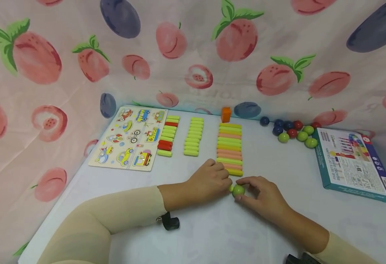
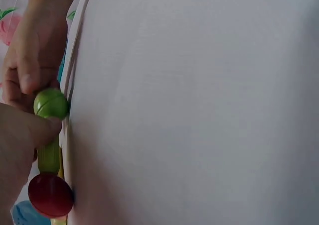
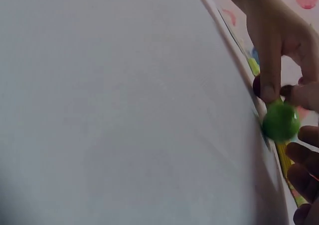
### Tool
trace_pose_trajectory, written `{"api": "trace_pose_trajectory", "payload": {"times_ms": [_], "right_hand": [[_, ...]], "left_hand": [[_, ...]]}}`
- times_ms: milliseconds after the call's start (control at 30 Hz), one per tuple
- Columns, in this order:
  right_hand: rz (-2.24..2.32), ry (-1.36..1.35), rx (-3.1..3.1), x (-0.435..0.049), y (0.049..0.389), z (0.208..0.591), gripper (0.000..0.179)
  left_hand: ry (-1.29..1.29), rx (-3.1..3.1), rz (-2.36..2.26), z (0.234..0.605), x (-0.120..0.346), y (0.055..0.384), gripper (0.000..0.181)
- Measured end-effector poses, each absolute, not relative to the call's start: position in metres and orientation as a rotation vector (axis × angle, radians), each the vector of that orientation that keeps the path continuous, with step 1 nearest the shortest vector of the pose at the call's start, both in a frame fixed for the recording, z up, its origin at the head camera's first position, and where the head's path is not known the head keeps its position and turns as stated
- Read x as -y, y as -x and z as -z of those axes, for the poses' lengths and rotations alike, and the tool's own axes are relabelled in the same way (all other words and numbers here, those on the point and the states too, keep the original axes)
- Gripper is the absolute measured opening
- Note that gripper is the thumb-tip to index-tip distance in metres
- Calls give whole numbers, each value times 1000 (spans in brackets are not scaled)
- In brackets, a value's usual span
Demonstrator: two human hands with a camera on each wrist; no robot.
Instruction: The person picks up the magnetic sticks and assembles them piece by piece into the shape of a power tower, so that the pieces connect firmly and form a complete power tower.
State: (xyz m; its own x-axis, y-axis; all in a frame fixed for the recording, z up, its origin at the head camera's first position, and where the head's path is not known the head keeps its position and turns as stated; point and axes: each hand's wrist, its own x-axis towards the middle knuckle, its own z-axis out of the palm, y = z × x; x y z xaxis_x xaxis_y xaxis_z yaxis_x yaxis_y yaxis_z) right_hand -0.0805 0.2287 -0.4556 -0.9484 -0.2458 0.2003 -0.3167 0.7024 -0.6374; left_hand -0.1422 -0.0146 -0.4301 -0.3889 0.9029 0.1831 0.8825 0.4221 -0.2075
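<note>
Near the front of the table, my left hand [image 1: 209, 179] pinches a yellow-green grooved stick [image 2: 49, 158] between thumb and fingers. One end of the stick carries a red ball [image 2: 51, 195]; a green ball [image 1: 238, 190] sits at the other end, toward my right hand. My right hand [image 1: 262, 196] surrounds that green ball loosely, thumb and forefinger on either side. In the right wrist view its fingertips [image 3: 304, 153] are spread just beside the ball. Above the hands lies a column of yellow, green and orange sticks [image 1: 229, 146], its lower end partly behind my left hand.
Two more columns, green and red sticks [image 1: 167, 135] and green sticks [image 1: 194, 136], lie left beside a picture puzzle board [image 1: 112, 148]. An orange block [image 1: 226, 114] stands at the back. Several blue, red and green balls [image 1: 292, 134] cluster near a box [image 1: 354, 163] at right.
</note>
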Motion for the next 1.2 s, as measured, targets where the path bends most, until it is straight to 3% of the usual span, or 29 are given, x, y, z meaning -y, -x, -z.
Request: {"api": "trace_pose_trajectory", "payload": {"times_ms": [133,367,600,733,833,967,1200], "right_hand": [[-1029,-434,2833,-234,87,450,28],[-918,-479,2811,-233,128,430,24],[-426,-755,2902,-162,182,411,28],[-244,-882,2958,-116,202,414,27],[-129,-909,2977,-97,208,421,24],[-52,-862,2972,-93,210,428,25],[-322,-746,2976,-103,186,417,23]], "left_hand": [[1720,2340,-92,428,39,143,11],[1861,2280,150,432,94,149,23],[1844,2261,392,435,120,157,22],[1611,2439,537,439,121,156,17],[1335,2652,610,444,117,155,24],[1139,2807,652,449,112,154,34],[889,2840,600,444,117,174,33]]}}
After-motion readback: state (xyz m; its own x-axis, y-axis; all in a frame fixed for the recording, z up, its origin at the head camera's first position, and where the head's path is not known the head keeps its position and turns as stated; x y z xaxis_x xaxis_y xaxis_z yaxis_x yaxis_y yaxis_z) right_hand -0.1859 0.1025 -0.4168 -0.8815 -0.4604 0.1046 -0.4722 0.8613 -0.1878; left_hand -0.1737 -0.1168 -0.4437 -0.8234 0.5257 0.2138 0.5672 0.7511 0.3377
